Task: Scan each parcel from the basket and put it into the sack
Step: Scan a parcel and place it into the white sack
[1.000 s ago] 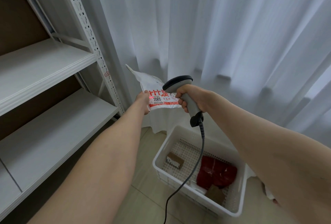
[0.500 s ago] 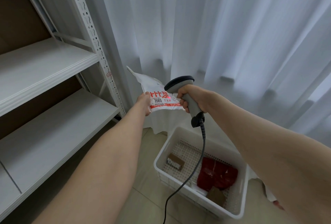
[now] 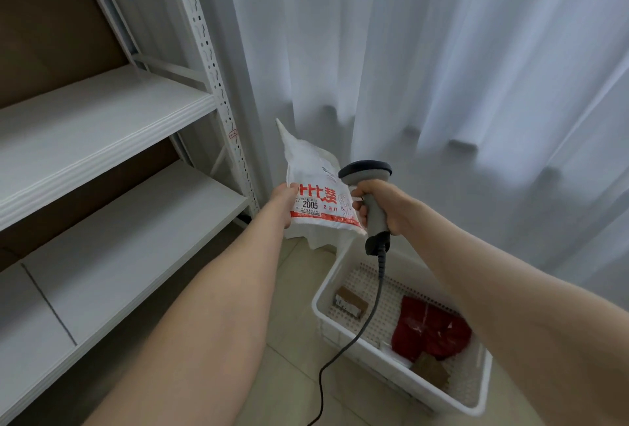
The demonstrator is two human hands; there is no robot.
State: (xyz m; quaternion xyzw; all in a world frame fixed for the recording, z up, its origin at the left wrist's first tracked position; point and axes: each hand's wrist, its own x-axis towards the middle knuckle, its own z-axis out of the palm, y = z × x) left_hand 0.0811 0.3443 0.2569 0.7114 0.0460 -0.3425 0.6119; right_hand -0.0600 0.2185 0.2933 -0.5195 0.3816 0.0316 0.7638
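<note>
Parcel (image 3: 315, 174) white, red print, "2005" | left grip (image 3: 284, 201) pinches it | right grip (image 3: 383, 209) holds scanner (image 3: 366, 171)

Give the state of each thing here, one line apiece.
White parcel: held up by left hand.
Scanner: gripped in right hand, raised.
Basket: on floor, open-topped.
Red parcel: lying in basket.
Labelled box: lying in basket.

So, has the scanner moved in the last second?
Yes, slightly downward: against the shelf post the scanner sits a little lower, and its cable end is now closer to the basket rim.
</note>
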